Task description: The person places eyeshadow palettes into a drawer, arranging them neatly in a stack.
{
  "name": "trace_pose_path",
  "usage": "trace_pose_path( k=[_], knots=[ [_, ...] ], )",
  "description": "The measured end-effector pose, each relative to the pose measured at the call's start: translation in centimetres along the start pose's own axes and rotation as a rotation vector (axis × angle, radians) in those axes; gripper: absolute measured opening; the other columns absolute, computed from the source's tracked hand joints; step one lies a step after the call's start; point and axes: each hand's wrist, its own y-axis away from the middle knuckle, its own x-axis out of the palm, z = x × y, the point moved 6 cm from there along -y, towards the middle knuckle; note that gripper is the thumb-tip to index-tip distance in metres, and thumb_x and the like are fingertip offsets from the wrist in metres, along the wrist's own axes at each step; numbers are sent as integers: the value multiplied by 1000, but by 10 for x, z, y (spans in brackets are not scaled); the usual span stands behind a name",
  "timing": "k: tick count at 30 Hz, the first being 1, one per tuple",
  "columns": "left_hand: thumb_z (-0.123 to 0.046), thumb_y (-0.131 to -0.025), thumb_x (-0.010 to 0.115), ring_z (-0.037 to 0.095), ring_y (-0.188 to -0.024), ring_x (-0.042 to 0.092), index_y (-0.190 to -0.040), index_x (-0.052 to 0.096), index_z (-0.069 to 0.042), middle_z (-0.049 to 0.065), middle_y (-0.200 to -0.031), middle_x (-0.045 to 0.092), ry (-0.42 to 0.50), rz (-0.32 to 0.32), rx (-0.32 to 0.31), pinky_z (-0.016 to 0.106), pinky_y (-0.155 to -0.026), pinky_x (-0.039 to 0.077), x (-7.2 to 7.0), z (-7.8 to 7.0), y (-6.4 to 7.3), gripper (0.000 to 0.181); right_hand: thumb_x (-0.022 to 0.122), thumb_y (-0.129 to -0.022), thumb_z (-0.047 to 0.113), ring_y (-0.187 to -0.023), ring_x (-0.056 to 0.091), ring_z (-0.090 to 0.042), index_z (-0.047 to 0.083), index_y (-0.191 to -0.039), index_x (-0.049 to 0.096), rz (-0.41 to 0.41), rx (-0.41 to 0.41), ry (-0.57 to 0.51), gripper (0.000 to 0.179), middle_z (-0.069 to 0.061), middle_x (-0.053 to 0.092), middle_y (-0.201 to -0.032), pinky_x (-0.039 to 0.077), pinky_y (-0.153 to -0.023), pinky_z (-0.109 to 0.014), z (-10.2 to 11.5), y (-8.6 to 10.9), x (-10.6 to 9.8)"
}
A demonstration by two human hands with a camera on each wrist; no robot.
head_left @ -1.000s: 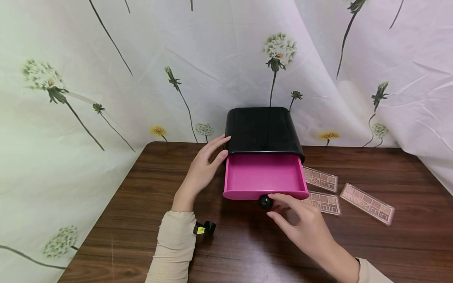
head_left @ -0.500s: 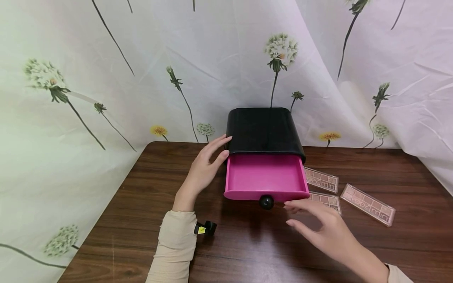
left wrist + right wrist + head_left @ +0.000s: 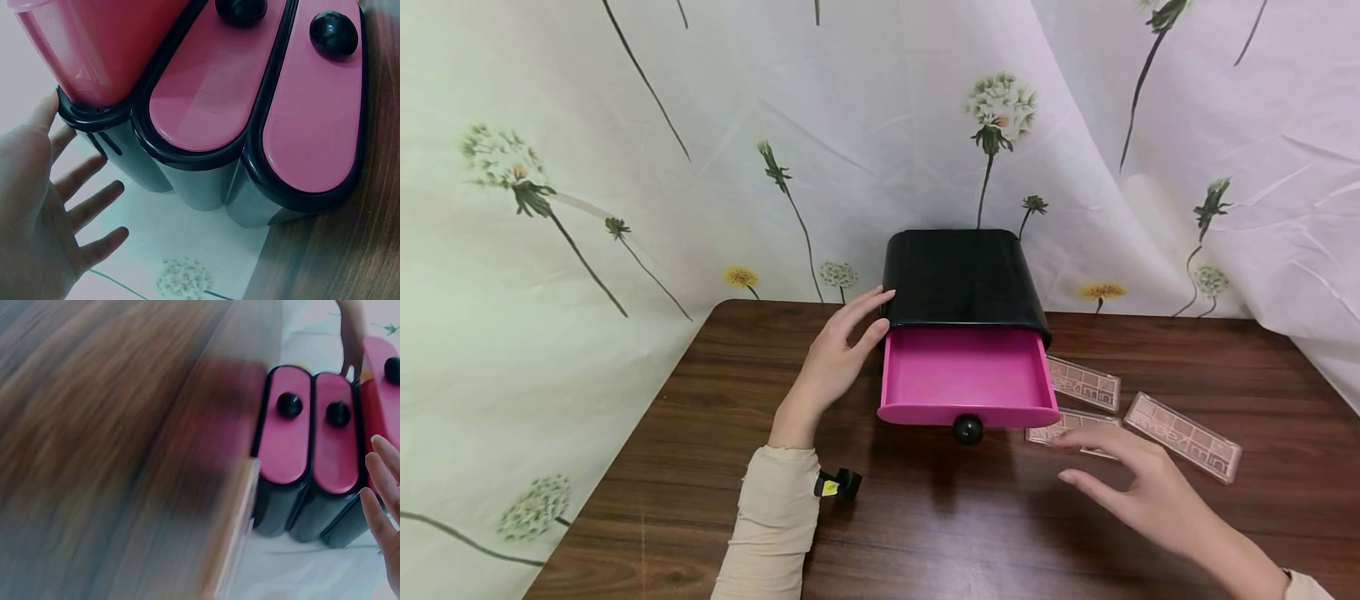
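Note:
A black drawer box (image 3: 962, 279) stands against the backdrop, its pink top drawer (image 3: 925, 414) pulled out with a bare interior and a round black knob (image 3: 967, 430) in front. My left hand (image 3: 829, 367) rests its fingertips on the box's left side, fingers spread. In the left wrist view the lower two pink drawers (image 3: 206, 100) sit closed. My right hand (image 3: 1138, 475) hovers with loosely bent fingers and a gap to the thumb, holding nothing. Its fingertips overlap an eyeshadow palette (image 3: 1043, 434) right of the drawer. Two similar palettes (image 3: 1086, 385) (image 3: 1183, 437) lie close by.
The dark wooden table (image 3: 700, 467) reaches back to a white dandelion-print cloth (image 3: 865, 125). A small black device (image 3: 847, 483) with a yellow label is strapped at my left sleeve. The right wrist view is partly blurred.
My right hand has let go of the drawer knob and moved right, over toward the palettes. My left hand stays on the box; the drawer remains pulled out.

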Motion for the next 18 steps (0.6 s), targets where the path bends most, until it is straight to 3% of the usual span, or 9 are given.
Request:
trace_pose_path(
  k=[8,15,18],
  knots=[
    [-51,-103,45,17,-147,24,-147,46,-40,-17,-155,33,-3,-2,-8,59,-113,23,0,-1,1,46,85,-65,-7,-109,60,-1,10,-113,71,79,133,57,52,0,71,-108,40,-97,-13,-28,13,-10],
    [-51,-103,45,15,-146,24,-147,46,-39,-17,-155,33,-1,-2,-6,59,-113,23,0,0,0,46,87,-61,-9,-94,62,-5,9,-110,72,102,137,102,55,2,72,-104,46,-82,-15,-54,18,-18],
    [-51,-103,45,16,-146,24,-147,46,-39,-16,-155,34,0,-2,-3,59,-113,23,0,0,0,46,88,-59,-8,-93,61,-5,7,-109,71,108,147,118,55,0,72,-102,44,-84,-13,-64,21,-20]
  ],
)
